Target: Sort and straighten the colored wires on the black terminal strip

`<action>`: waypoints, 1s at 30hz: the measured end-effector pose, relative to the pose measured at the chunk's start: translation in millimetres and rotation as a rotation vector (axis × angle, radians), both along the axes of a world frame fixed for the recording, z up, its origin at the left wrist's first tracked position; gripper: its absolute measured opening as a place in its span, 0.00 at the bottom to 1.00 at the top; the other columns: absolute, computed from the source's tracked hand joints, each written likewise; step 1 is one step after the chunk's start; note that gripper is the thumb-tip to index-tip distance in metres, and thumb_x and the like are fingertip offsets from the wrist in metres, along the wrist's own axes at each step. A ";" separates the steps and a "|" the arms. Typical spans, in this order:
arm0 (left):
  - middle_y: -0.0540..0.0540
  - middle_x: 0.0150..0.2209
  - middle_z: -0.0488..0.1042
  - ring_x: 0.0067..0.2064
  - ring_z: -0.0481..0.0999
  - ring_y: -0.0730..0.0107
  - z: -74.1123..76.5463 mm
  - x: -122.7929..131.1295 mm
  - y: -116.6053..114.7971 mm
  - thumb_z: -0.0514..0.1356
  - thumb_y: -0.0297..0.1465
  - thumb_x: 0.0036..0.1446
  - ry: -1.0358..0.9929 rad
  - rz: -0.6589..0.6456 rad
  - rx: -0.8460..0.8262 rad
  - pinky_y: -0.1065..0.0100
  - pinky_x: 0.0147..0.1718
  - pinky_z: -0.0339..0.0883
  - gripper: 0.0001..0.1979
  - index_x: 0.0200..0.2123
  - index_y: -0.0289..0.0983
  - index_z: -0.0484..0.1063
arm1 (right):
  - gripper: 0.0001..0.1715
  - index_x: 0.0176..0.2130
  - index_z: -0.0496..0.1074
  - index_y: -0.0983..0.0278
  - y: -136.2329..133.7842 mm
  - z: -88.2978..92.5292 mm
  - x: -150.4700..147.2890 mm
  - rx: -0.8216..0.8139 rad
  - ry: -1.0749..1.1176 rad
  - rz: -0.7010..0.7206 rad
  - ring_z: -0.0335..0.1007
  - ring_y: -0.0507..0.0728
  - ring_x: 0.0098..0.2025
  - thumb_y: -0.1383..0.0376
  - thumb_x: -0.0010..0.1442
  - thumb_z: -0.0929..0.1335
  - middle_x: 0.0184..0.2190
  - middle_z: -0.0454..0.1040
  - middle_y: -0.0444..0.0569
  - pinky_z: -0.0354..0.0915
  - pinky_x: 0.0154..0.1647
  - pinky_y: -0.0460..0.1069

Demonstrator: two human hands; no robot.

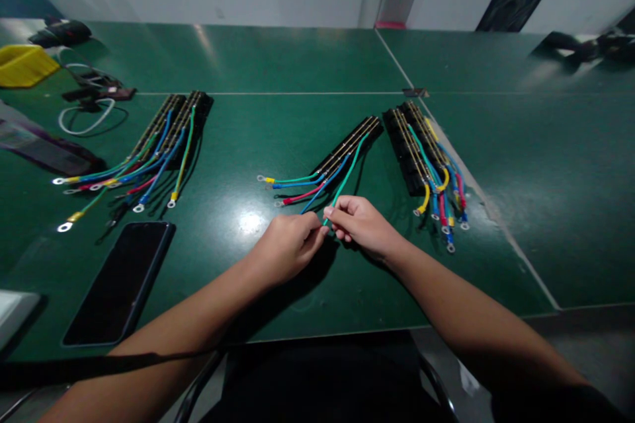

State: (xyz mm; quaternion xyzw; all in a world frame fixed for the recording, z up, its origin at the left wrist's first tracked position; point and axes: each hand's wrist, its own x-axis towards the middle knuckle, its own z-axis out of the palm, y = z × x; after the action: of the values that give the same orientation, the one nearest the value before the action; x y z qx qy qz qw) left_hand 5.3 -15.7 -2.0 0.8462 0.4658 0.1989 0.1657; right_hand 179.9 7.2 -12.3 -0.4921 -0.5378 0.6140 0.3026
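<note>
A black terminal block (342,151) with brass-coloured strips lies tilted in the middle of the table. From it run blue, red and green wires with ring lugs. Its green wire (350,174) comes toward me, and both my hands pinch it near its free end. My left hand (286,246) is closed at the tip, where the lug is hidden by the fingers. Just above, my right hand (361,225) grips the same wire between thumb and forefinger. The two hands almost touch.
Two wired terminal blocks (171,135) lie at the left and two more (414,145) at the right. A phone (122,281) rests at the front left. Farther left are a bottle (44,142), a white cable (86,127) and a yellow object (27,66).
</note>
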 end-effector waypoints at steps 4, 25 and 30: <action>0.51 0.20 0.70 0.21 0.66 0.76 -2.7 -1.2 0.9 0.57 0.34 0.59 -0.044 0.031 0.015 0.73 0.22 0.51 0.10 0.28 0.35 0.70 | 0.13 0.29 0.66 0.65 0.0 -0.8 0.3 -0.005 -0.003 -0.009 0.56 0.46 0.15 0.58 0.58 0.67 0.16 0.65 0.39 0.51 0.14 0.41; 0.50 0.20 0.70 0.21 0.66 0.76 -3.1 0.5 1.3 0.53 0.34 0.62 0.025 0.009 -0.020 0.72 0.22 0.51 0.13 0.27 0.35 0.69 | 0.14 0.27 0.64 0.65 -0.2 2.0 -0.3 0.007 -0.008 0.000 0.55 0.45 0.15 0.59 0.59 0.67 0.15 0.65 0.39 0.50 0.14 0.41; 0.50 0.20 0.70 0.21 0.66 0.75 -3.2 0.8 1.0 0.55 0.33 0.61 0.003 0.012 0.006 0.72 0.22 0.51 0.11 0.28 0.35 0.69 | 0.13 0.27 0.64 0.65 -0.3 1.9 -0.2 0.005 -0.014 -0.008 0.55 0.45 0.15 0.60 0.59 0.67 0.15 0.65 0.39 0.50 0.14 0.41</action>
State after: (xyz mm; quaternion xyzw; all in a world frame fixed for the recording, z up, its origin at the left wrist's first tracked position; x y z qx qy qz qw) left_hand 6.1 -14.7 -5.2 0.8442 0.4704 0.2001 0.1615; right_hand 179.8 6.9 -10.3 -0.4980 -0.5393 0.6080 0.3025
